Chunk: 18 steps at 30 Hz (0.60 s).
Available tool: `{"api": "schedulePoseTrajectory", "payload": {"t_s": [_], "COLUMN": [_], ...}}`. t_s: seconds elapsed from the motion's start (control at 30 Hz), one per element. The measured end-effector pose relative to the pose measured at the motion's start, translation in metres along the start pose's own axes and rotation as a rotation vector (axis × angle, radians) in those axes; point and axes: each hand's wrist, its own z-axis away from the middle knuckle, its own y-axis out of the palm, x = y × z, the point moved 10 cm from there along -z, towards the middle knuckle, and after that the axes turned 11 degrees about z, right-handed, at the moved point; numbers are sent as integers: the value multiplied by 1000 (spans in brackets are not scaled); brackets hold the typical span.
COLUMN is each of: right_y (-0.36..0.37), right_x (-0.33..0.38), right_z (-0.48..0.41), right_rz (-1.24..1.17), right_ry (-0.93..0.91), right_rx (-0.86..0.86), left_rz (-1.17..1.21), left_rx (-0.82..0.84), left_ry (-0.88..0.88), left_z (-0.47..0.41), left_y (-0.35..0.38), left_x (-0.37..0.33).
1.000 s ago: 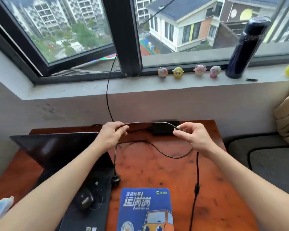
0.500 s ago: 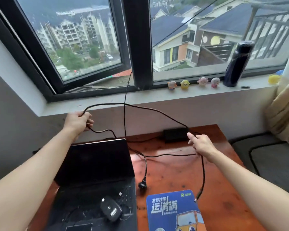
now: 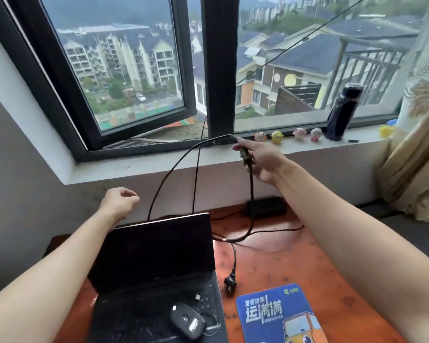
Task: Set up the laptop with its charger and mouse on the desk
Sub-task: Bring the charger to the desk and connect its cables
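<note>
Charger cable (image 3: 252, 194): pinched between the fingers and thumb of the right hand (image 3: 260, 159). One strand drops straight down from the hand to the desk (image 3: 295, 258). The other arcs away to its left and falls behind the laptop's screen.
Charger brick (image 3: 266, 206): directly below the right hand, at the desk's far edge against the wall.
Plug (image 3: 230, 280): lying on the desk well below the right hand and a little to its left, just beside the laptop's right edge.
Laptop (image 3: 154, 251): open with a dark screen. Its lid top sits just below the left hand (image 3: 120, 203).
Mouse (image 3: 187, 320): resting on the laptop's keyboard, nearer the person than either hand.
Mouse pad (image 3: 280, 315): blue, on the desk below the right forearm.
Between the hands: a thin black cord (image 3: 197, 169) hangs from the window gap and crosses the cable's arc.
Windowsill: small figurines (image 3: 276, 137) just right of the right hand, and a dark bottle (image 3: 342, 112) further right.
Right arm: stretched forward and raised, with the hand level with the sill.
Left arm: reaching forward with the hand near the wall, fingers loosely curled and holding nothing.
</note>
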Motion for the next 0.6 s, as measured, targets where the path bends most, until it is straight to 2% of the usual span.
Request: {"api": "schedulePoseTrajectory", "payload": {"t_s": [0.2,0.27,0.33,0.4,0.5,0.6], "right_y": [83,120,158,188,217,247], "right_x": [-3,-7,-13,-27,-52,-62], "right_z": [-38,-50,-57,-55,-52,-44], "right_rz": [-255,-238,-192,-188,-212,-193], "right_ry": [120,139,154,193,252,270], "right_rx": [156,198,244,267,264,264], "left_rz": [215,362,605,842,1095,1230], "left_rx": [45,129,254,312,220,122], "left_ry": [59,-23,-146,-220,-221,-149], "left_z": [32,42,51,57,57,52], "left_y": [-2,-8,-13,-28,-70,-119], "left_x": [-22,-21,-12,-2,16,37]}}
